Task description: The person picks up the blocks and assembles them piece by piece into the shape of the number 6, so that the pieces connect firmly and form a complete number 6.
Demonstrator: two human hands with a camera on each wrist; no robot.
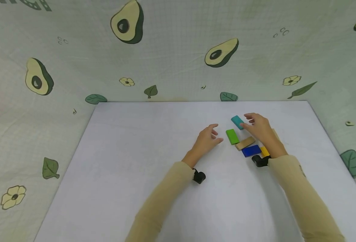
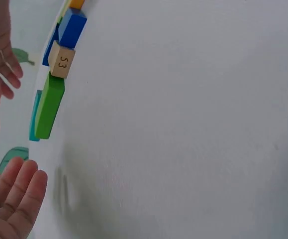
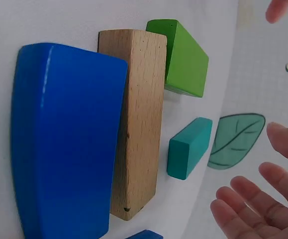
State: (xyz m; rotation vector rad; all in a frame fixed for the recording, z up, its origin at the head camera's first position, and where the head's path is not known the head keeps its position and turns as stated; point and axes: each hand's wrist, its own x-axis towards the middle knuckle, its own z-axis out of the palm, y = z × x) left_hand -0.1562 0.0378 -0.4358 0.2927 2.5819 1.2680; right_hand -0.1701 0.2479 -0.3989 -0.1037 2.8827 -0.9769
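Observation:
My right hand (image 1: 258, 129) hovers at the far right of the table, thumb beside a teal block (image 1: 237, 121), fingers loosely bent with nothing in them. In the right wrist view, a gap separates this hand (image 3: 255, 214) from the teal block (image 3: 186, 149). My left hand (image 1: 205, 140) hangs left of a green block (image 1: 232, 137), thumb and fingers spread and holding nothing. Touching or close below the green block lie a plain wooden block (image 1: 245, 143), a blue block (image 1: 251, 151) and a yellow block (image 1: 265, 151), the last partly hidden by the right wrist.
A white table (image 1: 141, 141) carries the blocks. Another light wooden piece (image 1: 275, 133) peeks out behind the right wrist, and a second blue block (image 3: 146, 234) shows at the right wrist view's bottom edge. Behind hangs an avocado-print cloth (image 1: 171, 50).

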